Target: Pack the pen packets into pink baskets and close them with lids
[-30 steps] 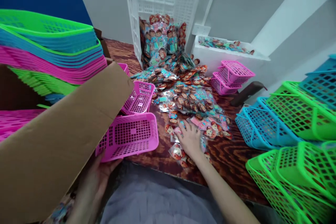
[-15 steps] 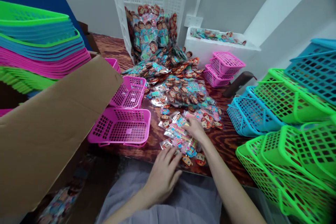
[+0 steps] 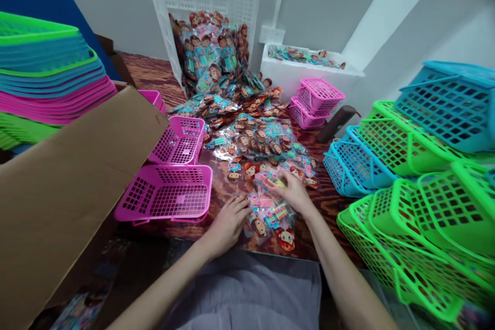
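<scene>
While the two hands flank a small spread of packets [image 3: 276,215] near the tabletop's [image 3: 222,185] near edge, the right hand [image 3: 296,193] is the nearer to the packet with pink and yellow sticks [image 3: 268,181]; it lies just left of the palm, under the fingertips, its long axis seeming to slant from far left to near right. The left hand [image 3: 230,219] rests palm down, fingers loosely stretched, against the spread's left side. Whether the right hand pinches (its thumb is hard to make out) I cannot tell. The cardboard flap [image 3: 77,180] hides the tabletop's near left corner.
</scene>
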A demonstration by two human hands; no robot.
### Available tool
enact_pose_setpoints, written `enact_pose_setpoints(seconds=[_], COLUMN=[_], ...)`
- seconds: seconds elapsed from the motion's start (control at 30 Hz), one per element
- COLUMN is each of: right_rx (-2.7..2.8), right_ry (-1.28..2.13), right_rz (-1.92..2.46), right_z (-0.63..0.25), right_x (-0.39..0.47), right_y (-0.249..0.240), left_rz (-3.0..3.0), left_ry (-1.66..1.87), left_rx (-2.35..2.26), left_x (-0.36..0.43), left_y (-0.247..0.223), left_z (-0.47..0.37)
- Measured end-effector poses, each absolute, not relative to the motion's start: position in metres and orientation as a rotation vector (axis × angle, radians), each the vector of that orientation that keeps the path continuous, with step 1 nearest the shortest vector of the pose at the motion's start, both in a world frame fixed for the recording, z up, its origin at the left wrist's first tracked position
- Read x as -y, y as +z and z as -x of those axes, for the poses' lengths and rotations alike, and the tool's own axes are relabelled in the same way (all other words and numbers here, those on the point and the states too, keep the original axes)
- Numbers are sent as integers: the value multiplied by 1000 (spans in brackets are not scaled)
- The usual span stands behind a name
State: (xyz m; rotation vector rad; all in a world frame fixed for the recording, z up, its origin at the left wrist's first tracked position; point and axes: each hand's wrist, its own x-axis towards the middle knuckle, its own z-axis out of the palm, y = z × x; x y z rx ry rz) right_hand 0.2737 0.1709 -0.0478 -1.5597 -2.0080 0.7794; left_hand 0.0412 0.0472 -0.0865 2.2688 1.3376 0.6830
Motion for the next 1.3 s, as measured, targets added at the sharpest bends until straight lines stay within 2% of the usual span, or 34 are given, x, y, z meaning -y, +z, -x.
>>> enact_pose_setpoints(seconds=[0.13,0.27,0.43,0.63,0.9,1.07,1.3], right_rx=[1990,2419,2735,2678,2527,2540,2563], right_ry=[585,480,454,463,745,691,523], right_rz=[1366,1150,1103,1378,1378,1404,1505], right_z=[-280,-258,-240,-249,-240,-248,-249], right_x=[-150,-111,-85,-84,-78,-67,-58], right_y=[-14,4,-21,-36,-34,-41,-39], left_rz=[-2098,-2162,-2094,-1787,-1718,-1825,-1858], left_ry=[1035,1276,1033,1090,1153,993,1021], left_rx=[-1577,-1764,-1737,-1676,-1578,-1593,-1648], left_x=[-26,-10,-1,-2,-11,-5,-7], left_y=[-75,-56,-72,-104,-97,-99,-98], left_z=[-42,-54,-48,-41,-48,-27,-30])
